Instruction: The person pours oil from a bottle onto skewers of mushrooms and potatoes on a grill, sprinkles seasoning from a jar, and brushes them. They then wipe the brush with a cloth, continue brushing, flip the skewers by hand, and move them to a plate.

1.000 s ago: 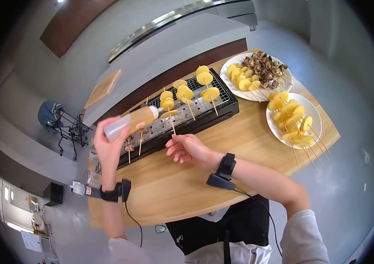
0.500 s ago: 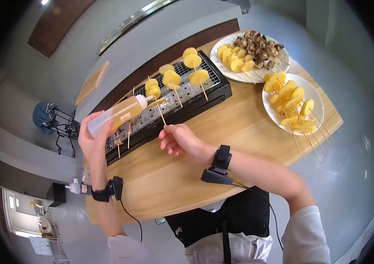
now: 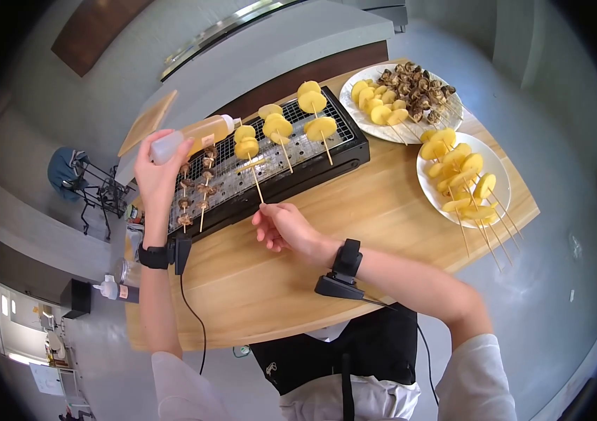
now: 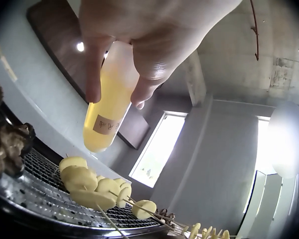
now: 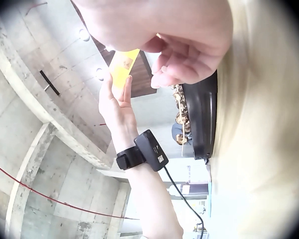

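My left hand [image 3: 157, 172] grips a clear squeeze bottle [image 3: 205, 132] of yellow liquid, tipped sideways over the grill. Its nozzle is close to the far slices of a potato skewer [image 3: 246, 147] on the grill [image 3: 346, 153]. In the left wrist view, fingers and thumb wrap the labelled bottle [image 4: 108, 112], which points downward. At the front edge of the grill, my right hand [image 3: 289, 228] pinches the bare stick end of that skewer between thumb and forefinger, its other fingers loosely curled. Mushroom skewers [image 3: 207, 188] lie on the grill's left part, below the bottle.
More potato skewers [image 3: 321, 128] lie along the grill to the right. A white plate [image 3: 425, 193] of potato skewers and a larger plate [image 3: 346, 105] with potato and mushroom skewers stand on the wooden table [image 3: 369, 210]. Another squeeze bottle [image 3: 112, 289] is at the left edge.
The bottle in my left hand has moved from the skewer's near slice to its far slices, uncovering the mushroom skewers. My right hand keeps its pinch on the stick.
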`<action>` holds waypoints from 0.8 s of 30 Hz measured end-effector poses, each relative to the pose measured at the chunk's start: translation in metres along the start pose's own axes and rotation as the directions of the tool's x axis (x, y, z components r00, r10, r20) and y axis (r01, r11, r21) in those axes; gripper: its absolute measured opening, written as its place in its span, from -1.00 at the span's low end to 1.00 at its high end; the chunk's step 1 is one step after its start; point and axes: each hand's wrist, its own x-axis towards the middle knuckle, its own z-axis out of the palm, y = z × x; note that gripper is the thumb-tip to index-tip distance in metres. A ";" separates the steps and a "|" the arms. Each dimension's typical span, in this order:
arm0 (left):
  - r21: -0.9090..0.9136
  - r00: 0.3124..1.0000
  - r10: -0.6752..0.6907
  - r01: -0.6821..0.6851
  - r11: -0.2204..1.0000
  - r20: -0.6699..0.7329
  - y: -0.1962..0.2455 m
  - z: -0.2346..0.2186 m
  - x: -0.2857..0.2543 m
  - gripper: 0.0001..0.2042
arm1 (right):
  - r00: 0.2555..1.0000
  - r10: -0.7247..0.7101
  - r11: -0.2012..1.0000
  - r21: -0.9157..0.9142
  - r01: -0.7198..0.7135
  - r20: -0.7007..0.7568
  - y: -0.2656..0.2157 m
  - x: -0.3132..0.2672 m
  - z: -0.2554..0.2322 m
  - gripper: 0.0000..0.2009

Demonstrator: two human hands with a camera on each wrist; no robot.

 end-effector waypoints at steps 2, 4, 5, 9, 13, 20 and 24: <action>0.035 1.000 -0.003 0.003 0.999 0.000 0.002 0.003 -0.002 -0.65 | 1.000 0.000 1.000 0.003 0.000 -0.001 -0.002 0.000 0.000 -0.70; -0.012 1.000 0.017 -0.017 1.000 0.001 -0.003 -0.005 -0.016 -0.66 | 1.000 -0.002 1.000 0.005 0.003 -0.006 -0.003 0.000 0.000 -0.69; -0.039 1.000 -0.023 0.024 0.999 0.012 -0.002 -0.010 -0.026 -0.65 | 1.000 -0.002 1.000 0.003 0.002 -0.005 -0.002 -0.001 0.001 -0.69; -0.005 0.997 -0.055 0.055 0.998 0.048 0.007 -0.023 -0.058 -0.65 | 1.000 -0.020 1.000 -0.021 0.020 -0.008 0.003 0.001 0.000 -0.68; -0.024 0.995 -0.012 0.014 1.000 0.099 0.010 -0.033 -0.063 -0.64 | 1.000 -0.011 0.999 -0.050 0.010 -0.023 0.004 0.003 0.002 -0.67; 0.105 0.995 0.034 -0.044 0.993 0.095 0.005 -0.018 -0.040 -0.63 | 0.999 -0.023 0.998 -0.055 0.021 -0.033 0.000 0.000 0.002 -0.66; 0.095 0.992 0.036 -0.048 0.994 0.125 0.008 -0.017 -0.048 -0.64 | 0.998 -0.048 0.997 -0.066 0.046 -0.035 -0.003 -0.003 0.001 -0.66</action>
